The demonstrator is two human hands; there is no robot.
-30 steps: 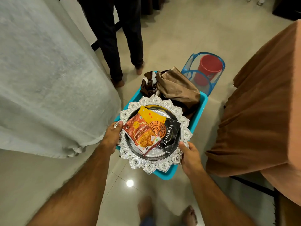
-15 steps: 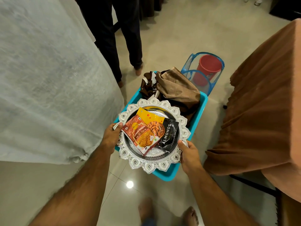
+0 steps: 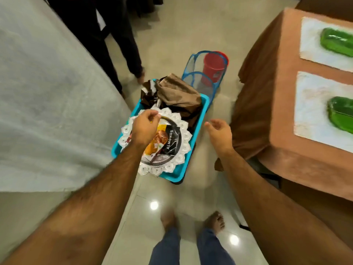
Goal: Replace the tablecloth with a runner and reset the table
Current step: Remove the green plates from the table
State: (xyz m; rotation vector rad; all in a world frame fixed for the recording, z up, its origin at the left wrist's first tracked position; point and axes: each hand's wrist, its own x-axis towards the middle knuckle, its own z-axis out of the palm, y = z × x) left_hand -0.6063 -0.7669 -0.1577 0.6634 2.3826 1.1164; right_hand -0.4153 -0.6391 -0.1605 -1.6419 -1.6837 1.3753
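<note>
A silver tray (image 3: 178, 161) of snack packets sat in a blue tub (image 3: 200, 119) on the floor, released by both hands.

Half a second earlier both hands gripped the tray's rim; now it rested inside the tub, in front of crumpled brown cloth (image 3: 175, 92). The left hand (image 3: 144, 127) hovered over the tray with fingers loosely curled, holding nothing. The right hand (image 3: 219, 132) hung relaxed just right of the tub, beside a brown-clothed table (image 3: 277, 131).

A tiled floor (image 3: 172, 35) carries a blue tub (image 3: 202, 115); a mesh hamper (image 3: 193, 73) stands just beyond the tub's far end.
</note>
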